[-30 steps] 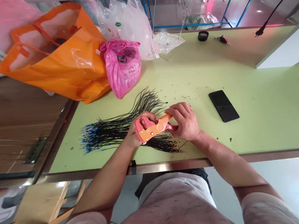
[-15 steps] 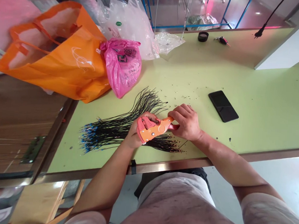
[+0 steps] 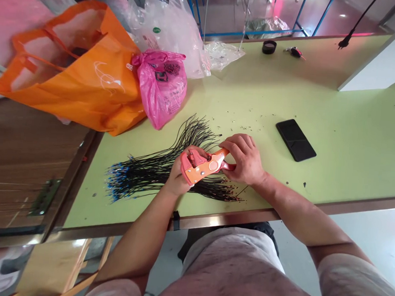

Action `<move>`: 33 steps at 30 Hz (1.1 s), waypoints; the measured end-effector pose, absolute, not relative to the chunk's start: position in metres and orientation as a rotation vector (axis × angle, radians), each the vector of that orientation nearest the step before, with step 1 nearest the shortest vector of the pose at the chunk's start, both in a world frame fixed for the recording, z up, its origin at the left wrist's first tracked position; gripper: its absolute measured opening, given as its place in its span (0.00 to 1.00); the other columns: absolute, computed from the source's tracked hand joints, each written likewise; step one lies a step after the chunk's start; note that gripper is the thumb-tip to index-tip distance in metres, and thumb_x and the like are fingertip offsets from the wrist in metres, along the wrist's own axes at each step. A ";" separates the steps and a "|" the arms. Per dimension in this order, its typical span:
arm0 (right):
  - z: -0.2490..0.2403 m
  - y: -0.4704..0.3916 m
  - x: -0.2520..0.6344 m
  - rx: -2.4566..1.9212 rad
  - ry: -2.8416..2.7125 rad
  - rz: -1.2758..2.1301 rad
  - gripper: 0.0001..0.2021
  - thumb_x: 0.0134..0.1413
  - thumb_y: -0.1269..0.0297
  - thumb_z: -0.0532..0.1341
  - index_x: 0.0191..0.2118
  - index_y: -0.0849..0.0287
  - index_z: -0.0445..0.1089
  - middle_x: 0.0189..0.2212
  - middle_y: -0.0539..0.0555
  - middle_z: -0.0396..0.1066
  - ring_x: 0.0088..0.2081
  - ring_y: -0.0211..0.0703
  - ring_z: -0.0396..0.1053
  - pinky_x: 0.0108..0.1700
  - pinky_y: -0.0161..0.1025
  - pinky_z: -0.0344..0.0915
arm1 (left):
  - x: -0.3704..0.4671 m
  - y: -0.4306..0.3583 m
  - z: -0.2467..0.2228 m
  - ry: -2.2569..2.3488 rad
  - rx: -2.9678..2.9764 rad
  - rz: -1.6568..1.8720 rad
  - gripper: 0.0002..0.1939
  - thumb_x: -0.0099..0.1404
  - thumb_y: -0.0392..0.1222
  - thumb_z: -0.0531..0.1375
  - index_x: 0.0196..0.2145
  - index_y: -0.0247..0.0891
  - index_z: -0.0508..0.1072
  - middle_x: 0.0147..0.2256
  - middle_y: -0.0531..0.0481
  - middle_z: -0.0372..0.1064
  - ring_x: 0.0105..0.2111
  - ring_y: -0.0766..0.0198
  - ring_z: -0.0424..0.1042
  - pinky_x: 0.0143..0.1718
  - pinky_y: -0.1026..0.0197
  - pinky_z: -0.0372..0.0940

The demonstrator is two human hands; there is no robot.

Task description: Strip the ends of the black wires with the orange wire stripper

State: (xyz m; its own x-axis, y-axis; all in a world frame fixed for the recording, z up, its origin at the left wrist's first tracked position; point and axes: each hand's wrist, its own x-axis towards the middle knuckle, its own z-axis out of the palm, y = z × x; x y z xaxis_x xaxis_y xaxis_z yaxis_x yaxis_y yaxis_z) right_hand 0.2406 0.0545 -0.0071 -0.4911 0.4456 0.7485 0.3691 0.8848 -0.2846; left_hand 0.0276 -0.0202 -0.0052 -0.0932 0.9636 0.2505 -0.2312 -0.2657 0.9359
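Note:
An orange and red hand tool (image 3: 204,167), like a wire stripper, is tilted above the table between my hands. My right hand (image 3: 246,159) is wrapped round its handles. My left hand (image 3: 179,176) is closed at the tool's head; its fingers are partly hidden behind the tool, and what they hold cannot be made out. Beneath both hands lies a large bundle of thin black wires (image 3: 155,165) with blue ends (image 3: 117,178) at the left. The other ends fan out in two groups, one behind my hands and one nearer the table edge.
A black phone (image 3: 296,140) lies to the right on the green table (image 3: 353,145). An orange bag (image 3: 97,78), a pink bag (image 3: 163,89) and clear plastic bags stand back left. A black ring (image 3: 268,47) and a small red-black item (image 3: 295,52) lie farther back, near a white panel (image 3: 375,65).
The tool has tipped slightly and its head looks a little more open. My right hand has moved slightly left and away from me with the handles.

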 end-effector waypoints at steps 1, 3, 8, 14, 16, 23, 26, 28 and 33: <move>-0.008 0.055 0.241 -0.604 -2.156 0.127 0.20 0.73 0.47 0.63 0.56 0.58 0.74 0.48 0.62 0.78 0.51 0.56 0.72 0.54 0.52 0.68 | 0.028 -0.020 -0.005 0.950 1.168 1.557 0.26 0.53 0.63 0.78 0.39 0.42 0.83 0.37 0.46 0.82 0.35 0.56 0.83 0.38 0.56 0.79; -0.008 0.055 0.242 -0.650 -2.199 0.164 0.21 0.73 0.45 0.62 0.58 0.56 0.74 0.49 0.62 0.77 0.53 0.57 0.71 0.54 0.54 0.68 | 0.030 -0.020 -0.004 0.982 1.155 1.571 0.26 0.53 0.64 0.78 0.38 0.41 0.82 0.37 0.46 0.82 0.35 0.55 0.83 0.38 0.55 0.79; -0.007 0.053 0.243 -0.675 -2.211 0.188 0.20 0.73 0.51 0.61 0.61 0.57 0.74 0.49 0.62 0.78 0.51 0.56 0.72 0.53 0.53 0.69 | 0.032 -0.021 -0.002 0.978 1.184 1.627 0.25 0.51 0.61 0.80 0.38 0.42 0.83 0.35 0.45 0.81 0.36 0.54 0.83 0.38 0.53 0.80; -0.006 0.053 0.243 -0.630 -2.200 0.148 0.19 0.72 0.52 0.62 0.58 0.59 0.75 0.46 0.61 0.79 0.47 0.53 0.72 0.49 0.50 0.68 | 0.026 -0.023 -0.009 1.034 1.249 1.586 0.22 0.56 0.63 0.77 0.39 0.46 0.84 0.36 0.44 0.81 0.35 0.51 0.83 0.37 0.48 0.81; -0.006 0.054 0.244 -0.615 -2.211 0.137 0.20 0.71 0.51 0.62 0.58 0.59 0.76 0.45 0.60 0.79 0.46 0.52 0.72 0.48 0.50 0.68 | 0.024 -0.023 -0.012 1.045 1.273 1.573 0.22 0.58 0.64 0.76 0.40 0.45 0.84 0.36 0.44 0.81 0.33 0.52 0.82 0.34 0.50 0.80; -0.007 0.054 0.243 -0.632 -2.230 0.145 0.19 0.69 0.53 0.62 0.57 0.59 0.76 0.44 0.60 0.80 0.45 0.53 0.73 0.48 0.50 0.68 | 0.026 -0.021 -0.008 1.063 1.301 1.578 0.25 0.56 0.68 0.75 0.37 0.45 0.83 0.34 0.44 0.81 0.34 0.49 0.82 0.35 0.47 0.80; -0.006 0.055 0.244 -0.617 -2.223 0.123 0.18 0.68 0.54 0.63 0.55 0.59 0.78 0.43 0.60 0.81 0.43 0.51 0.72 0.46 0.48 0.67 | 0.028 -0.020 -0.006 1.084 1.287 1.579 0.26 0.54 0.68 0.76 0.35 0.45 0.82 0.33 0.44 0.79 0.34 0.48 0.82 0.35 0.47 0.80; -0.006 0.054 0.244 -0.628 -2.234 0.113 0.15 0.68 0.54 0.63 0.51 0.58 0.79 0.39 0.57 0.81 0.39 0.49 0.71 0.43 0.46 0.65 | 0.028 -0.021 -0.007 1.062 1.275 1.577 0.27 0.54 0.69 0.76 0.36 0.45 0.82 0.34 0.43 0.79 0.34 0.49 0.82 0.36 0.47 0.80; -0.010 0.052 0.246 -0.700 -2.284 0.151 0.12 0.69 0.56 0.61 0.37 0.55 0.77 0.26 0.51 0.73 0.29 0.42 0.63 0.34 0.42 0.58 | 0.025 -0.024 -0.017 1.004 1.221 1.552 0.24 0.58 0.64 0.77 0.41 0.45 0.83 0.35 0.45 0.81 0.31 0.54 0.80 0.32 0.53 0.78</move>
